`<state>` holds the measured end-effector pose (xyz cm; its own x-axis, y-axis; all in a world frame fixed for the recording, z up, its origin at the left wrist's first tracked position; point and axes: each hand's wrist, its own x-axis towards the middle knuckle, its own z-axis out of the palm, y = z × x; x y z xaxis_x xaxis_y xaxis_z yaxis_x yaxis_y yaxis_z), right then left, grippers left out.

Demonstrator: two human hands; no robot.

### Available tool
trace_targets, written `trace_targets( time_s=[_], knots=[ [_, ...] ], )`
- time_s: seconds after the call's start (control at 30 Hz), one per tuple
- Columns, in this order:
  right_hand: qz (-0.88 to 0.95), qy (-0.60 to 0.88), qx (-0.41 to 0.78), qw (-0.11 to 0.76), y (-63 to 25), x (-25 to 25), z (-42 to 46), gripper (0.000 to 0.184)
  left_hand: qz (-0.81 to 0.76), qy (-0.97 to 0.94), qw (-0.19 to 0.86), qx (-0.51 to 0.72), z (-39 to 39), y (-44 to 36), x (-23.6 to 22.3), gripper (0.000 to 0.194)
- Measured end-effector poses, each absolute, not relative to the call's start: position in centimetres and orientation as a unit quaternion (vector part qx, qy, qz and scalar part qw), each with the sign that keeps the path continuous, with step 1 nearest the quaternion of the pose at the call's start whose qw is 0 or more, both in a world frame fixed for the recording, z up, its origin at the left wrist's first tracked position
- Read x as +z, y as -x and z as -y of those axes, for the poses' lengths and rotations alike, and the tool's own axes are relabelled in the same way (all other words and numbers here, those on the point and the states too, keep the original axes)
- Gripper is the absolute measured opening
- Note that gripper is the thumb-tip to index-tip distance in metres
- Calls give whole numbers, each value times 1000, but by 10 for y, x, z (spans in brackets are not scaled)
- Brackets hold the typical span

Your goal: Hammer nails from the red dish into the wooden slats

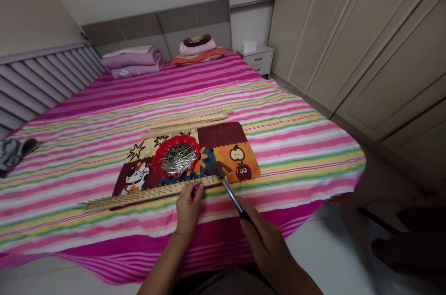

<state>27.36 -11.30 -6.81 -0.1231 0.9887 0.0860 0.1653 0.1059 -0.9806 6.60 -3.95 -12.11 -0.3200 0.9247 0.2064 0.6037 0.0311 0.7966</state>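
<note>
My left hand (188, 206) pinches at a long wooden strip (149, 194) studded with a row of nails, its fingertips closed on the strip's near edge, probably around a small nail. My right hand (266, 239) grips the black handle of a hammer (223, 179); the hammer head hovers over the strip's right end. Just behind the strip, a red scalloped bowl (176, 156) heaped with loose metal nails sits on a patchwork cloth (226, 146). More wooden strips (190, 121) lie beyond the cloth.
Everything lies on a bed with a pink striped sheet (104, 114). Folded bedding (134, 60) and pillows (197, 49) sit at the headboard. A white nightstand (258, 58) and beige wardrobe doors (365, 39) stand right. A dark blurred object (411, 234) lies on the floor at right.
</note>
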Motion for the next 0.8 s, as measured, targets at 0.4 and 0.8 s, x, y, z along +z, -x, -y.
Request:
trace_targets(
  time_s=[0.4, 0.8],
  knots=[
    [515, 559, 490, 428, -295, -106, 123, 46, -797, -594, 88, 66, -26, -6, -47, 19],
    [516, 563, 498, 412, -299, -121, 123, 48, -787, -609, 95, 38, -43, -2, -54, 17]
  ],
)
